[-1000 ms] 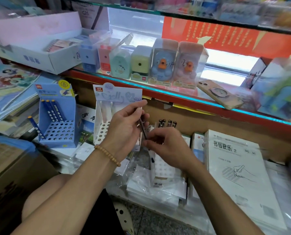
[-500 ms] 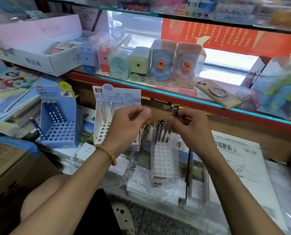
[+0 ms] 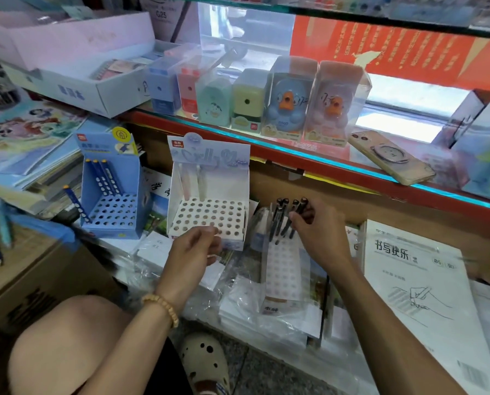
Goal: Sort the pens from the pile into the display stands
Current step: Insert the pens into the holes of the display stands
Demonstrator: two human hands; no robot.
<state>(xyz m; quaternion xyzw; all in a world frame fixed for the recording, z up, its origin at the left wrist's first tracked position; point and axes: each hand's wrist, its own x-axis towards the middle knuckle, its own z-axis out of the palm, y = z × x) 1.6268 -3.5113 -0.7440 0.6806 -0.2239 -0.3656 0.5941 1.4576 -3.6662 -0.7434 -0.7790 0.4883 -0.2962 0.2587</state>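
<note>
Pinched in the right hand (image 3: 320, 235), a dark pen (image 3: 298, 216) has been lowered among the pens in the centre stand (image 3: 281, 269); left hand (image 3: 194, 249), loosely curled, has dropped away empty.

A glass shelf (image 3: 338, 163) with a red edge runs across the stall, a red banner (image 3: 395, 49) hangs behind it, daylight glares through, grey speckled floor (image 3: 266, 374) below.

The white stand (image 3: 208, 216) is the landmark; the blue stand (image 3: 111, 206) sits to its left; a low stand (image 3: 285, 269) holding dark pens (image 3: 288, 218) lies to its right; a workbook (image 3: 420, 295) lies farther right; boxed sharpeners (image 3: 266, 101) stand on the shelf (image 3: 309, 161) behind.
</note>
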